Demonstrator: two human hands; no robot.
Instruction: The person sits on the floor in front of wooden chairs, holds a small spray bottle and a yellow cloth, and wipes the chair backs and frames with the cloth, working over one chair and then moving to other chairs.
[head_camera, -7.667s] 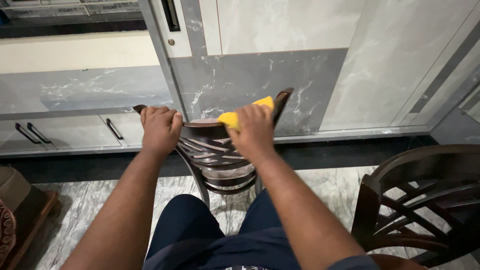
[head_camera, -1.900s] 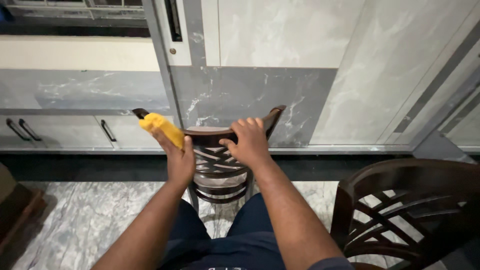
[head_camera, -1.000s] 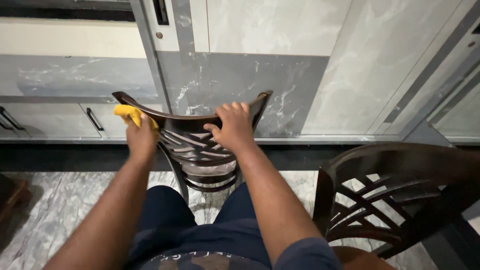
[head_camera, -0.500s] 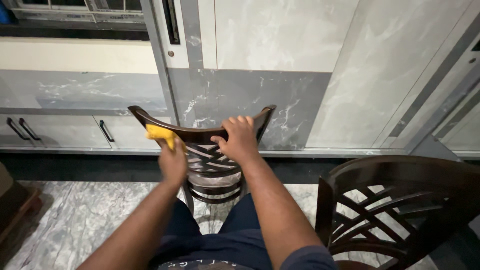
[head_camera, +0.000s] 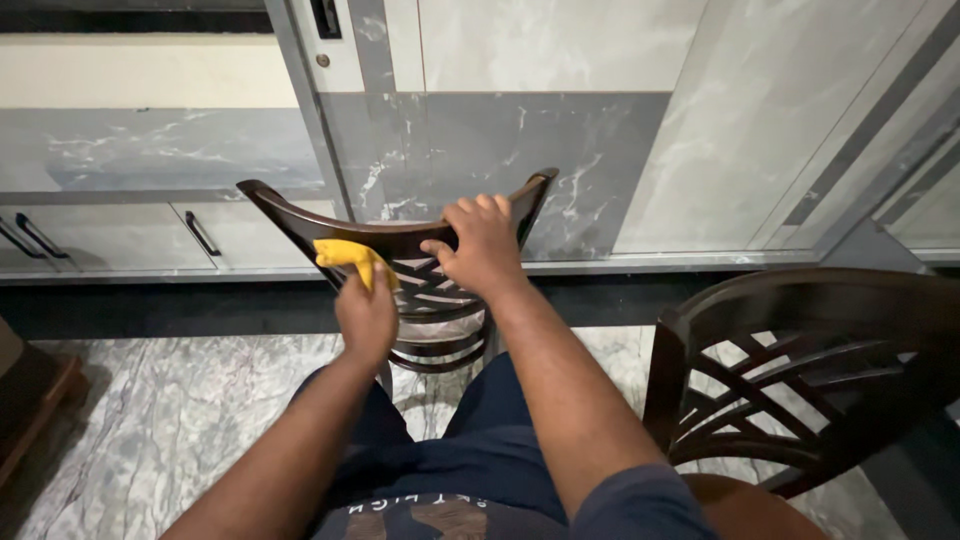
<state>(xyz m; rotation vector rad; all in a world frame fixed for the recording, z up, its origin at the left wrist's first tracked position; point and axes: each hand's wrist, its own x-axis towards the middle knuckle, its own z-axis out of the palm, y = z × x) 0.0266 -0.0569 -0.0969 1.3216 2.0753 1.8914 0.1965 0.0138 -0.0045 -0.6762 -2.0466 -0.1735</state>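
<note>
Cloth (head_camera: 347, 254), yellow, pressed on top rail of dark wooden chair (head_camera: 420, 240) | left hand (head_camera: 366, 315) clenched around cloth | right hand (head_camera: 484, 245) gripping the rail | risk: chair likely tips forward toward cabinet (head_camera: 120, 235) if the push outweighs the bracing grip

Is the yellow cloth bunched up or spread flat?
Bunched up: the yellow cloth sits wadded in the left hand against the chair.

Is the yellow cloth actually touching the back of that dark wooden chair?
Touching. The head view shows the left hand pressing the yellow cloth against the chair's top rail, with no gap visible.
</note>
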